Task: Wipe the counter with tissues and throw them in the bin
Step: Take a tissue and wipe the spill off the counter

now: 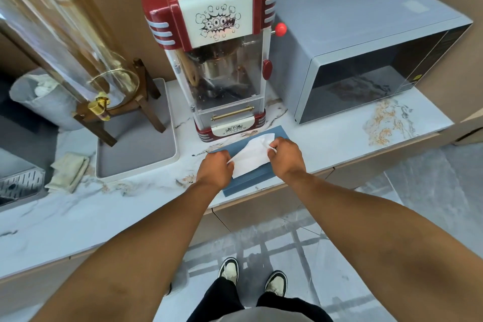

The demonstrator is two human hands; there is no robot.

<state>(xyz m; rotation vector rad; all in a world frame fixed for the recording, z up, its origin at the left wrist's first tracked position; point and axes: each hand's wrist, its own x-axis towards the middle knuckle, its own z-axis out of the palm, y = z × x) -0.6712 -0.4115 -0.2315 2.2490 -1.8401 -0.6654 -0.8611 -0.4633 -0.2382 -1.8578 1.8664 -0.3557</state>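
A white tissue (252, 158) is stretched between my two hands above a flat blue tissue box (251, 181) that lies near the counter's front edge. My left hand (215, 166) pinches the tissue's left corner. At the tissue's right edge my right hand (283, 155) grips it. The marble-patterned counter (109, 206) carries brown and orange smears, some right of the box (386, 123) and some left of it (188, 178). A grey bin (49, 107) with crumpled white tissues inside stands at the far left, beyond the counter's end.
A red popcorn machine (219, 60) stands just behind the box, a grey microwave (371, 60) to its right. A glass drink dispenser on a wooden stand (112, 102) rests on a grey tray (136, 149). A folded cloth (69, 171) lies left of the tray.
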